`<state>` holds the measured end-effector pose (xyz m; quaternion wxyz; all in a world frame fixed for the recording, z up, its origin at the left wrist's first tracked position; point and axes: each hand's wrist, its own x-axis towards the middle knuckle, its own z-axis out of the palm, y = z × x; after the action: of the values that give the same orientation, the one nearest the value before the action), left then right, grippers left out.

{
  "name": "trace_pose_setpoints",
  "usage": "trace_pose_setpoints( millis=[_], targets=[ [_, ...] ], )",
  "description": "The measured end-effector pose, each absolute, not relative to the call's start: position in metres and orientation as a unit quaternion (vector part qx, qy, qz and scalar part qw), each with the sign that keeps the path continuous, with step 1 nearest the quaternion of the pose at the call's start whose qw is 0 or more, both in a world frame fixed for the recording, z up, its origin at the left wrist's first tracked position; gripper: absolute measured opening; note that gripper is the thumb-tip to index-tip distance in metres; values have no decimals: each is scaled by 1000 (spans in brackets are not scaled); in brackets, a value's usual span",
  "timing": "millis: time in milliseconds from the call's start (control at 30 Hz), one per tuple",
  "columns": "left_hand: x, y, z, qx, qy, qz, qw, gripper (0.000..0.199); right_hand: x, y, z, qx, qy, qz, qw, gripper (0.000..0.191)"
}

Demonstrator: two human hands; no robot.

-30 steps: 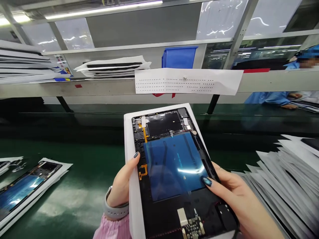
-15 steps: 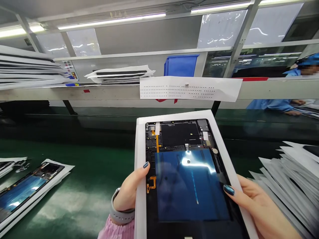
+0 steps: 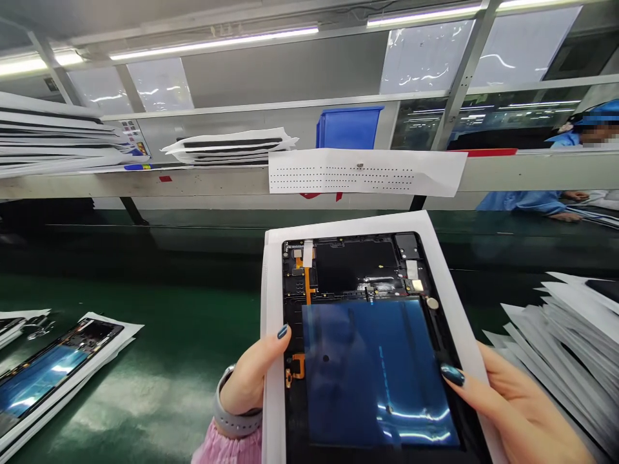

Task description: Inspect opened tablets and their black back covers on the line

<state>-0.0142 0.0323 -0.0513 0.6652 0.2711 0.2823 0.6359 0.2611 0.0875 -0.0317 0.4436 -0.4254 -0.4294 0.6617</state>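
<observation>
The left hand (image 3: 254, 374) and the right hand (image 3: 512, 412) stand well apart, each clamped on a long edge of a white paper sheet (image 3: 273, 393). An opened black tablet (image 3: 367, 270) lies on that sheet, held up above the green surface (image 3: 184, 341) with its inner side facing the camera.

The tablet seems to rest on the sheet with nothing visibly fixing it in place, so a tilt could let it slide off, and a loose pinch could drop it on the surface. The right thumb's long dark nail sits right at the edge of a blue film panel (image 3: 380, 374); any slip or pressure there could scratch the film or lift its corner. Near the left thumb, an orange flex cable (image 3: 306, 287) lies exposed, and a nail or sleeve catching it could tear or unseat it. A black shield plate (image 3: 355, 265) is also bare at the top, open to fingerprints or dust.

To the right, a fanned stack of paper sheets (image 3: 546, 341) lies near the right hand, so a careless swing could knock it. At the left, another tablet on a sheet (image 3: 53, 367) lies on the surface, well away from the hands.
</observation>
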Motion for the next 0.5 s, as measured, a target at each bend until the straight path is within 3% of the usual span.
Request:
trace_pose_setpoints(
  millis=[367, 500],
  targets=[
    [2, 41, -22, 309, 265, 572, 713, 33, 254, 90, -33, -415, -451, 652, 446, 60],
    [-1, 42, -25, 354, 312, 595, 650, 36, 251, 91, -31, -426, -447, 641, 455, 62]
  ],
)
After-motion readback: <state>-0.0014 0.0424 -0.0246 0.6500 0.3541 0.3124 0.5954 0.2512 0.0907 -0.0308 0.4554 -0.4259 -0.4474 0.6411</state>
